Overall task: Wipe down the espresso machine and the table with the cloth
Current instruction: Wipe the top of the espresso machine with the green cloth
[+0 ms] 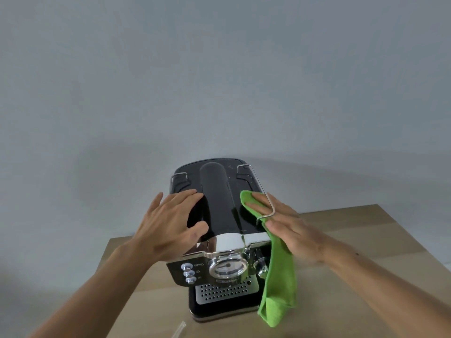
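While left hand (170, 223) is lying flat, fingers spread, on left top of espresso machine (219, 203), likely bracing it against sliding, right hand (288, 228) is pressing green cloth (280, 284) onto right top. Fingers straight, slipped under wire rail (266, 206). Rest of cloth is hanging down machine's right side past front knob; whether touching table (366, 240), cannot tell. Rail is hemming fingers in, so strokes probably running along it, front to back. Bare wood is stretching right and front for wiping.

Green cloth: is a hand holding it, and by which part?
Not gripped: the right hand, flat, presses the top end of the cloth onto the espresso machine; the rest hangs loose.
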Demonstrator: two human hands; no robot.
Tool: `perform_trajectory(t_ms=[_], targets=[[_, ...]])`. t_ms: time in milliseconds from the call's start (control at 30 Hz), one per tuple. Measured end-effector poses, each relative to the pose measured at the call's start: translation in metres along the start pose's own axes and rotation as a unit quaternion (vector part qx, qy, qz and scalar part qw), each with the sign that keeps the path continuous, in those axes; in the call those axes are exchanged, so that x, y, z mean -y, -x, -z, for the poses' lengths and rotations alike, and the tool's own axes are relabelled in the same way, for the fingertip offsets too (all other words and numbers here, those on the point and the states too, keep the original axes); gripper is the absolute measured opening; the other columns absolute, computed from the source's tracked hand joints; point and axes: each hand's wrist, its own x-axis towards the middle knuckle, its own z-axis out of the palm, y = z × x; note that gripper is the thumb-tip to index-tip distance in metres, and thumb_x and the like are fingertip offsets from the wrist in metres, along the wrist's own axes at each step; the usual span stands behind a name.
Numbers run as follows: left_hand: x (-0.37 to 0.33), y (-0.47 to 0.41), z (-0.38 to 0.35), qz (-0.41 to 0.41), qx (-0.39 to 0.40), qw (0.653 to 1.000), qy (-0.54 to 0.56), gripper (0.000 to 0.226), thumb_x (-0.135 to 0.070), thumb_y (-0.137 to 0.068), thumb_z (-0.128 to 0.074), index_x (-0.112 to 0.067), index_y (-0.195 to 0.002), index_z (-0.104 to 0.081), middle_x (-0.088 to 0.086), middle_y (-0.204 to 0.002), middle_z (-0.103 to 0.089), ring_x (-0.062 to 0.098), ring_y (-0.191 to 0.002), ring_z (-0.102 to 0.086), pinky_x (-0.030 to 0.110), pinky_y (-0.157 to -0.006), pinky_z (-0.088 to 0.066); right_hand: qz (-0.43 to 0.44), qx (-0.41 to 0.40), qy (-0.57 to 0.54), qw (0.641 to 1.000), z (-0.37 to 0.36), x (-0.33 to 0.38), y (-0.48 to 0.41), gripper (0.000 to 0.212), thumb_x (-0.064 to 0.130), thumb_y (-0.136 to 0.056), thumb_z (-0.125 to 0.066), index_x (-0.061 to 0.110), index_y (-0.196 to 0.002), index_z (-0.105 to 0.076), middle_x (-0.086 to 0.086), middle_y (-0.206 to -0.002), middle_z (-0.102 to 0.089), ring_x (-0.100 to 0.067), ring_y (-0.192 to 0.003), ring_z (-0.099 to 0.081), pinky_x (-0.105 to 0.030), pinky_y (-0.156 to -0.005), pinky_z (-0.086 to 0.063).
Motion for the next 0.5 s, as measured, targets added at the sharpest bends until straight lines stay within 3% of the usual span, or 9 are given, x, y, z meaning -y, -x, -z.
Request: perform_trajectory(t_ms=[133,233,267,367,500], targets=[[-0.002,-0.001,0.000,0.005,-0.014,1.000,0.004,0.087,-0.062,-0.065,-0.017,-0.028,-0.144,-0.033,-0.010,-0.151,-0.034,0.011,-0.137,-0.030,0.040,-0.117,-0.014,-0.003,-0.002,-0.036,0.999,0.005,-0.003,-0.028,0.042,0.046,-0.094,-0.025,0.060,-0.133,-0.022,0.022,-0.156,-0.012,0.000,-0.145,0.000,-0.041,-0.120,0.001],[-0.003,-0.002,0.000,-0.001,-0.031,1.000,0.006,0.081,-0.060,-0.067,-0.020,-0.029,-0.139,-0.038,-0.012,-0.145,-0.042,0.009,-0.127,-0.038,0.035,-0.112,-0.024,0.058,-0.003,-0.045,0.997,0.002,-0.014,-0.022,0.042,0.043,-0.096,-0.031,0.059,-0.134,-0.028,0.021,-0.155,-0.019,0.000,-0.145,0.000,-0.034,-0.120,0.003],[-0.004,-0.003,0.000,0.000,-0.039,0.999,0.008,0.078,-0.060,-0.067,-0.021,-0.029,-0.136,-0.041,-0.012,-0.140,-0.045,0.008,-0.120,-0.040,0.031,-0.106,-0.027,0.078,-0.003,-0.031,0.996,0.003,-0.021,-0.022,0.041,0.044,-0.096,-0.031,0.055,-0.136,-0.030,0.022,-0.154,-0.020,-0.001,-0.145,0.000,-0.033,-0.119,0.003],[-0.009,-0.010,0.000,0.012,-0.056,0.998,0.014,0.070,-0.059,-0.066,-0.025,-0.029,-0.126,-0.047,-0.013,-0.126,-0.051,0.006,-0.106,-0.043,0.024,-0.087,-0.029,0.104,0.001,0.036,0.994,0.012,-0.032,-0.042,0.044,0.062,-0.093,-0.020,0.059,-0.137,-0.024,0.020,-0.156,-0.018,-0.007,-0.147,-0.003,-0.047,-0.118,-0.006],[-0.013,-0.016,0.001,0.033,-0.065,0.997,0.006,0.073,-0.061,-0.063,-0.025,-0.028,-0.125,-0.048,-0.014,-0.122,-0.051,0.008,-0.105,-0.045,0.025,-0.084,-0.031,0.072,0.016,0.088,0.993,0.018,-0.027,-0.070,0.052,0.065,-0.085,-0.011,0.056,-0.136,-0.013,0.024,-0.153,-0.008,-0.007,-0.146,0.007,-0.047,-0.118,-0.001]])
